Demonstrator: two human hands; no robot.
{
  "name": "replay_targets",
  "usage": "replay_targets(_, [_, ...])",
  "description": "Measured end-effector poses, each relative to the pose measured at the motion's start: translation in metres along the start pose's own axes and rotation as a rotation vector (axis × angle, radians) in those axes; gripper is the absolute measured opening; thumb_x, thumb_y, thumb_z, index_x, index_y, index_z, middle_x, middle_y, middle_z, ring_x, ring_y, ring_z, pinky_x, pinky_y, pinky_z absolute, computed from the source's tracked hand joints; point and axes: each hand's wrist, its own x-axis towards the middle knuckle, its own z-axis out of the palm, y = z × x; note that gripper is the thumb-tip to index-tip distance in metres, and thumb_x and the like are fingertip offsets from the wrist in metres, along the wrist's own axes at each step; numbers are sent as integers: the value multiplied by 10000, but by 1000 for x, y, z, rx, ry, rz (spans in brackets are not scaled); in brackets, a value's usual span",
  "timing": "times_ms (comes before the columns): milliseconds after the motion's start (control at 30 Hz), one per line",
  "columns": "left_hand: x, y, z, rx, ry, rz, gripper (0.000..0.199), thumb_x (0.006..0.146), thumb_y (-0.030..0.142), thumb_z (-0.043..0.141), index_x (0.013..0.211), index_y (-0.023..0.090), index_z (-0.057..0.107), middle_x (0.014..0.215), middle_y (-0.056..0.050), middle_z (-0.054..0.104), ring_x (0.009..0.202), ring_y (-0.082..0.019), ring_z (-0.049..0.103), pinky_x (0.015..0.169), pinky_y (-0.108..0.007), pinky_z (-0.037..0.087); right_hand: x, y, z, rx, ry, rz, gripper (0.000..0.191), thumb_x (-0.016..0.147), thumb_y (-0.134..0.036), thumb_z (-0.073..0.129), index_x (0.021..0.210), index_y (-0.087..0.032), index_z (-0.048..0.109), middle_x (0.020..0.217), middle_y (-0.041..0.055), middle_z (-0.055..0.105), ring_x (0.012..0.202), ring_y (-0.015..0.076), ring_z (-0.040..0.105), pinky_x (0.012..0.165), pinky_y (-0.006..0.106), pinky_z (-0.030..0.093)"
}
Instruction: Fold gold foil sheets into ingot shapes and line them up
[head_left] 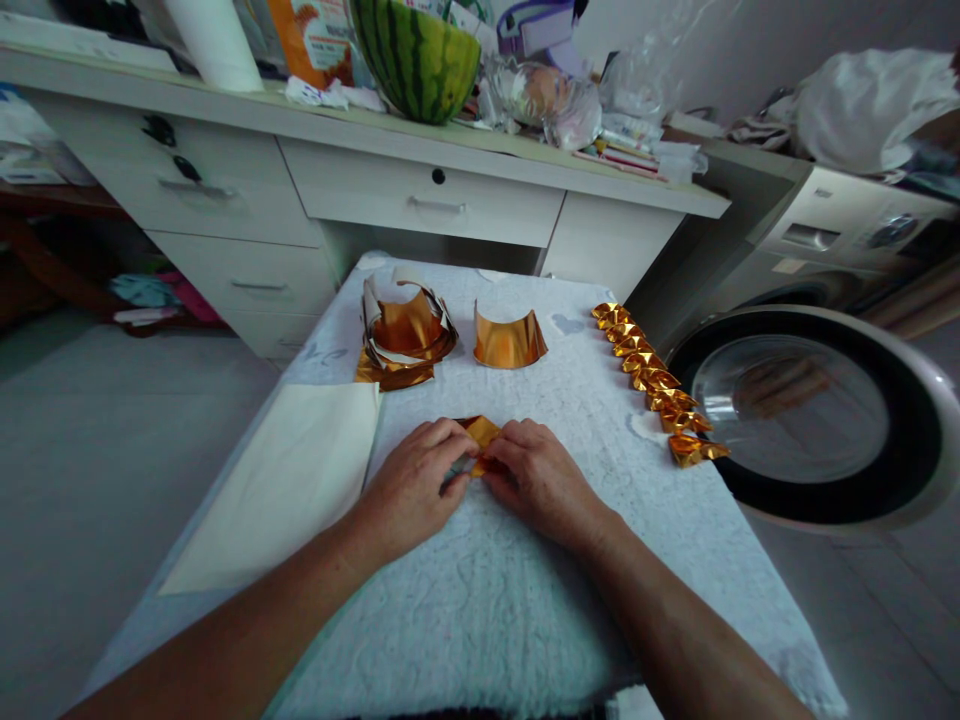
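Observation:
Both hands meet over the middle of the cloth-covered table, on one piece of gold foil paper [482,432] that is partly folded. My left hand [424,480] pinches its left side between thumb and fingers. On the other side my right hand [536,480] grips the paper with bent fingers, which hide part of it. Beyond the hands stands a single curled gold foil sheet [511,342]. To its left lies a stack of curled gold foil sheets [409,325]. Several folded gold foil pieces [649,380] form a row along the right side.
A pale paper sheet [292,480] lies on the left of the table [465,620]. Behind is a white drawer desk [420,190] bearing half a watermelon [416,60] and plastic bags. At the right, a washing machine's round door [802,410] hangs open beside the table edge.

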Motion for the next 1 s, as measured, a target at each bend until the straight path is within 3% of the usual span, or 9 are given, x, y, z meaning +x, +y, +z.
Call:
replay_targets(167, [0, 0, -2, -51, 45, -22, 254, 797, 49, 514, 968, 215, 599, 1017, -23, 590, 991, -184, 574, 897, -351, 476, 0, -3, 8, -150, 30, -77, 169, 938, -218, 524, 917, -161, 682, 869, 58, 632, 820, 186, 524, 734, 323, 364])
replay_targets(333, [1, -2, -3, -64, 132, -15, 415, 687, -40, 437, 996, 213, 553, 1025, -17, 581, 1022, -176, 567, 925, -338, 470, 0, -2, 14, -230, 78, -104, 179, 935, -187, 509, 852, -163, 666, 825, 43, 625, 787, 183, 516, 693, 334, 343])
replay_targets(533, [-1, -15, -4, 100, 217, -59, 406, 657, -42, 420, 977, 186, 519, 1021, -53, 551, 1038, -229, 535, 932, -403, 461, 1, -4, 8, -186, 30, -63, 132, 925, -225, 549, 887, -174, 665, 875, 43, 629, 818, 182, 526, 709, 327, 363])
replay_targets(733, [1, -23, -2, 149, 136, -43, 381, 706, -35, 433, 988, 184, 567, 1061, -60, 574, 1037, -228, 539, 948, -410, 458, 1, -5, 6, -169, -20, -37, 133, 930, -182, 534, 908, -168, 664, 902, 54, 631, 826, 182, 530, 731, 320, 382])
replay_targets(1000, [3, -19, 0, 157, 116, -43, 329, 771, 7, 483, 1019, 186, 605, 1112, -59, 611, 1079, -236, 538, 984, -435, 442, 1, -1, 12, -221, 41, -67, 147, 932, -158, 515, 868, -174, 646, 861, 42, 624, 787, 180, 510, 711, 323, 367])
